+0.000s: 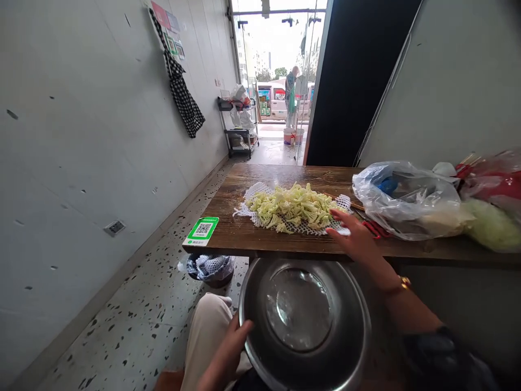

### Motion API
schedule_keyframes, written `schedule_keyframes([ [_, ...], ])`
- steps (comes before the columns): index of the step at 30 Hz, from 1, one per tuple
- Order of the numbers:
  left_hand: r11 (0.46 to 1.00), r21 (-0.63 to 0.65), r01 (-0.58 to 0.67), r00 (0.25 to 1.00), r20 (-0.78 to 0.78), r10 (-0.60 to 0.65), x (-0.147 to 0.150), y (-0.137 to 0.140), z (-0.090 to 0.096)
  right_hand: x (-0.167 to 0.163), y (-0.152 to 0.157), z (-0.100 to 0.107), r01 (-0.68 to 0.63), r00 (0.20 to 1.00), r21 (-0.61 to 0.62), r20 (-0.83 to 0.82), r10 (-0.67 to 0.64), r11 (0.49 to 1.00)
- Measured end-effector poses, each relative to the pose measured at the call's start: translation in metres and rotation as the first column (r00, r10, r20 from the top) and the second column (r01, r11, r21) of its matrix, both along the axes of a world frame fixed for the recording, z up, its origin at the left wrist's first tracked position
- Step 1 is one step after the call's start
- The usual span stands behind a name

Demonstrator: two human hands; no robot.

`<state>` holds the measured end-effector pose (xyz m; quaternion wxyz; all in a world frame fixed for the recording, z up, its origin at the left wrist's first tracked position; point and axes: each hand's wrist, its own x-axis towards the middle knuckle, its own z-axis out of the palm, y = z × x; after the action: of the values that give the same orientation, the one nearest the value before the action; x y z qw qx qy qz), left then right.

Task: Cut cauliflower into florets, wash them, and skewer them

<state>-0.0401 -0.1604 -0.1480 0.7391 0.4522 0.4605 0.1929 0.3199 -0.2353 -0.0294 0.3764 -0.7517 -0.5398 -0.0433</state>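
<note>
My left hand is closed on the left rim of a wide steel basin, which is tilted over my lap just below the table edge. Only a shiny wet-looking bottom shows inside it. On the brown wooden table, a heap of cut cauliflower florets lies on white foam netting. My right hand reaches over the table's front edge at the heap's right end. Its fingers are apart with nothing between them, close to the netting; whether they touch it I cannot tell.
Right of the heap lie red-handled scissors and a clear plastic bag. A green QR-code card sits at the table's left corner. Below it stands a lined bin. A person stands outside the glass door.
</note>
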Motion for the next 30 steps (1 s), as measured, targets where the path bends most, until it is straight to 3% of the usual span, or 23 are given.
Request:
schedule_keyframes([
  [2,1.000,-0.006,-0.012,1.000,0.020,0.012,0.001,-0.001,0.009,0.002,0.059,0.021,-0.151,0.968,-0.152,0.178,0.177,0.977],
  [5,0.995,-0.088,-0.045,0.999,-0.034,0.042,0.001,-0.008,0.017,0.008,0.136,0.031,-0.115,0.945,-0.412,0.234,0.227,0.904],
  [7,0.987,-0.132,-0.096,0.992,-0.094,0.084,0.001,-0.015,0.021,0.012,0.169,0.028,-0.057,0.961,-0.537,0.199,0.193,0.841],
  [10,0.988,-0.107,-0.111,0.991,-0.087,0.102,0.003,-0.022,0.027,0.014,0.188,0.022,-0.042,0.966,-0.644,0.168,0.196,0.764],
  [12,0.992,-0.096,-0.083,0.994,-0.079,0.075,0.005,-0.023,0.031,0.011,0.183,0.018,-0.044,0.950,-0.648,0.209,0.233,0.760],
  [14,0.994,-0.089,-0.064,0.994,-0.096,0.056,0.005,-0.021,0.033,0.006,0.166,0.016,-0.031,0.924,-0.606,0.286,0.254,0.795],
  [17,0.997,-0.059,-0.058,0.992,-0.113,0.051,0.002,-0.017,0.029,-0.006,0.128,0.018,-0.038,0.877,-0.522,0.392,0.279,0.852],
  [20,0.996,-0.052,-0.071,0.992,-0.111,0.065,0.000,-0.015,0.022,-0.025,0.086,0.020,-0.086,0.830,-0.495,0.444,0.337,0.864],
  [26,0.995,-0.049,-0.086,0.995,-0.064,0.083,0.001,-0.018,0.025,-0.085,0.018,0.003,-0.178,0.786,-0.564,0.411,0.461,0.806],
  [30,0.997,-0.046,-0.057,0.998,-0.019,0.056,0.001,-0.019,0.025,-0.121,-0.003,-0.022,-0.263,0.785,-0.643,0.291,0.547,0.719],
])
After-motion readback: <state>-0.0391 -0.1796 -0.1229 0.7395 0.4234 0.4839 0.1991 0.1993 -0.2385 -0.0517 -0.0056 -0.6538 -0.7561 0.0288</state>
